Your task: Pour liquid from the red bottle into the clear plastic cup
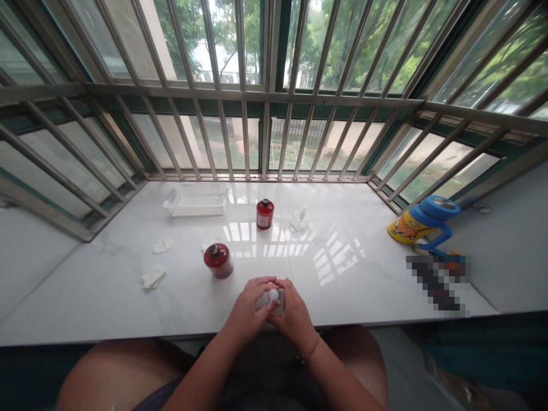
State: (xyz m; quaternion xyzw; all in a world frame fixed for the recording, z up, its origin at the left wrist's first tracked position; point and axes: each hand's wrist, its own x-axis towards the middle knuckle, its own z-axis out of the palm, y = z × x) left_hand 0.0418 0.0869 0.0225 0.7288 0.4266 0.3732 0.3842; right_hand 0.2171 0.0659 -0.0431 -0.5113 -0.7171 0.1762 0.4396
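Observation:
Both my hands close round a small pale bottle [273,295] with a white top, close to the counter's front edge. My left hand [252,299] wraps its left side, with the thumb lying across the front near the top. My right hand [295,307] curls round the right side, its fingers meeting the left ones at the back. Most of the bottle's body is hidden by the fingers. Left of my hands stands a dark red bottle [219,261] with a black top. Farther back is a second red bottle [265,214] with a black cap and a pale label.
A white perforated basket [194,210] stands at the back left. Crumpled tissues [153,278] lie on the left, and another tissue [300,221] lies right of centre. At the right wall a blue and yellow flask [413,222] leans over beside a blurred dark patch. Metal bars [265,142] line the window.

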